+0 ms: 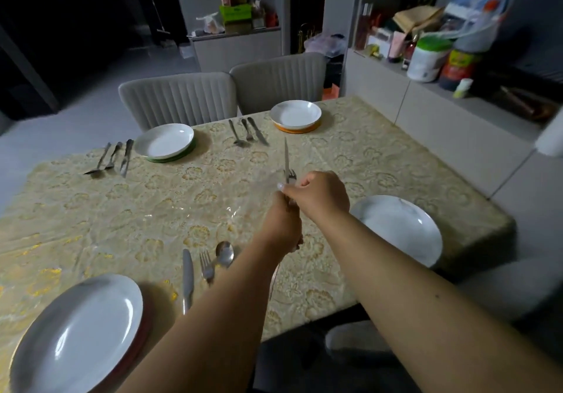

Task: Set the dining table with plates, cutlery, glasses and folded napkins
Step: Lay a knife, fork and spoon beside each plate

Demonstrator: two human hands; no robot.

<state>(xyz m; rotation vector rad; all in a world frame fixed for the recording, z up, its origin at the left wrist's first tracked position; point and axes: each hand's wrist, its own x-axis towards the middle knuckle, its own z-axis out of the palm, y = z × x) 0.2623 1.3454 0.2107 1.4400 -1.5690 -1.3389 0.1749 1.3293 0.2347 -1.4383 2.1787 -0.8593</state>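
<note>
Cutlery (287,164) — slim, silver; upright

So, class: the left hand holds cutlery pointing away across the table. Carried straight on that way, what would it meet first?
The left hand would likely first meet the far cutlery set beside the orange-rimmed plate; the cloth between looks free, though depth is uncertain.

1. Four plates lie on the surface (350,155): near-left plate (76,334), near-right plate (399,228), far-left plate (164,140), far-right plate (295,113).
2. A knife (188,280), fork (207,267) and spoon (224,254) lie just right of the near-left plate.
3. Three cutlery pieces (111,158) lie left of the far-left plate; three more (248,132) lie left of the far-right plate.
4. Two chairs (179,97) stand behind the far edge.
</note>
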